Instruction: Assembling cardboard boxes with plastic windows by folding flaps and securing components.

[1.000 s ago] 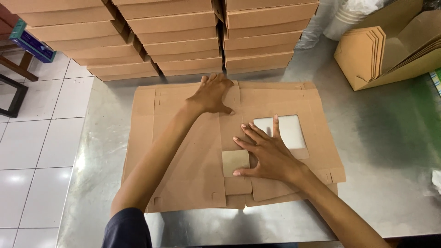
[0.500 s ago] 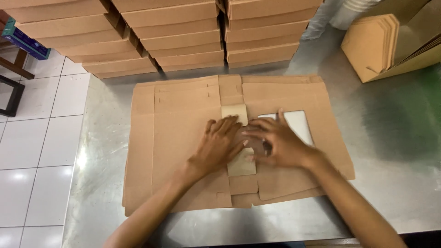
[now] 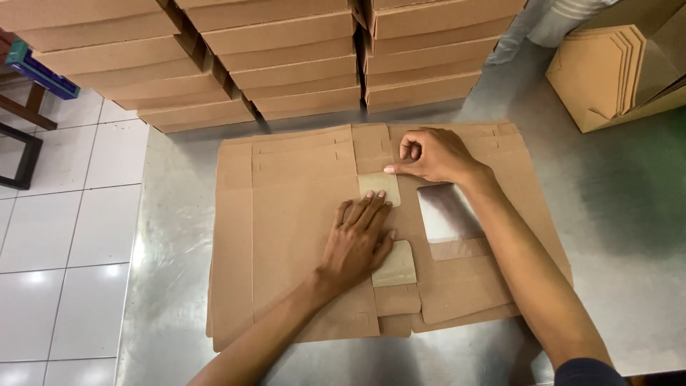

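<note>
The steel table (image 3: pixel 622 214) fills most of my view, with white floor tiles (image 3: pixel 64 229) off its left edge. Along the far side stand stacks of folded brown boxes (image 3: pixel 286 57), and at the far right an open carton of flat blanks (image 3: pixel 607 71) stands on edge. Nothing lies between these and my hands.

In the middle of the table lies the flat cardboard blank (image 3: pixel 293 214), unfolded, with a clear window (image 3: pixel 446 214) cut into its right half and a pale flap (image 3: pixel 379 187) near its centre fold.

My left hand (image 3: pixel 357 243) lies palm down on the blank, fingers spread and straight, pressing just near of the pale flap, the forearm coming in from the near left. My right hand (image 3: pixel 432 154) is curled into a loose fist at the flap's far right corner, thumb tip pressing on its edge, the forearm crossing the window's right side.
</note>
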